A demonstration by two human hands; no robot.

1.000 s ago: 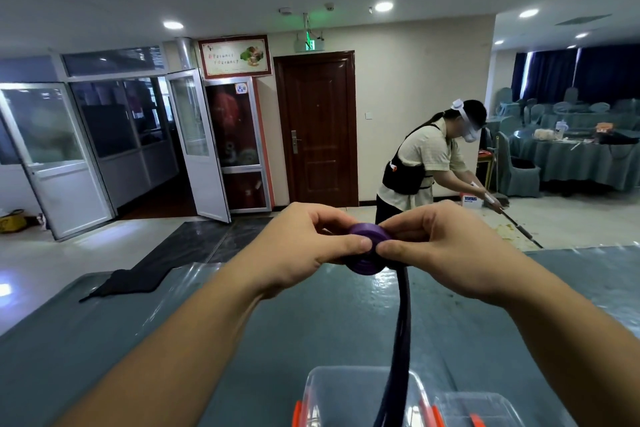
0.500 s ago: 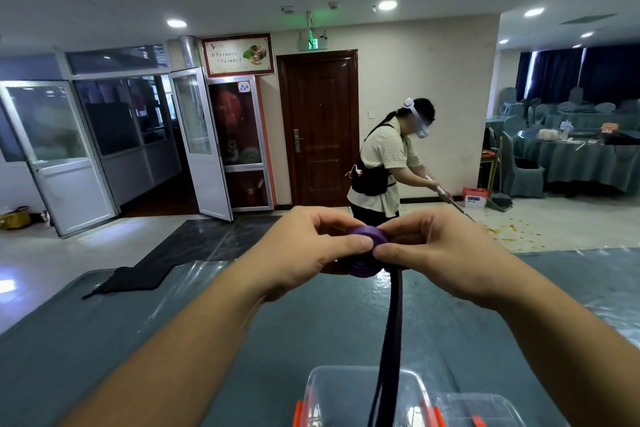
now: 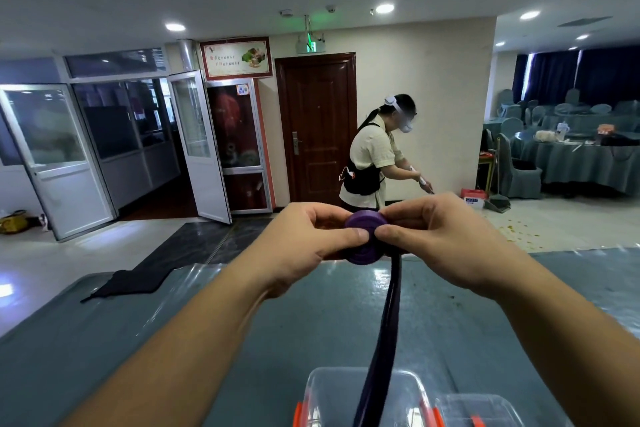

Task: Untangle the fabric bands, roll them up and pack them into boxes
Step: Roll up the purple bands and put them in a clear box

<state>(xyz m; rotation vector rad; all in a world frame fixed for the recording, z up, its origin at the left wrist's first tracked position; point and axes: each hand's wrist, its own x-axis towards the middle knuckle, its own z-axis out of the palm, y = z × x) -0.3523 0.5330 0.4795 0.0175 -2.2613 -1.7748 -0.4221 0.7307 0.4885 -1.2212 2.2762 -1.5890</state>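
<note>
Grey worktop (image 3: 311,329) below: both hands (image 3: 301,239) (image 3: 440,239) pinch the purple band roll (image 3: 363,248), mid-rolling; next, wind in its hanging tail (image 3: 384,340).

A single head-worn wide-angle view looks forward and slightly down across the teal cloth-covered table (image 3: 145,340), from the person's own edge toward its far edge. Both forearms reach in from the bottom corners, close to the lens. The clear plastic box with orange clips (image 3: 346,399) sits cut off at the bottom edge. Beyond the table, the view takes in the dark brown wooden door (image 3: 317,125) and the ceiling.
</note>
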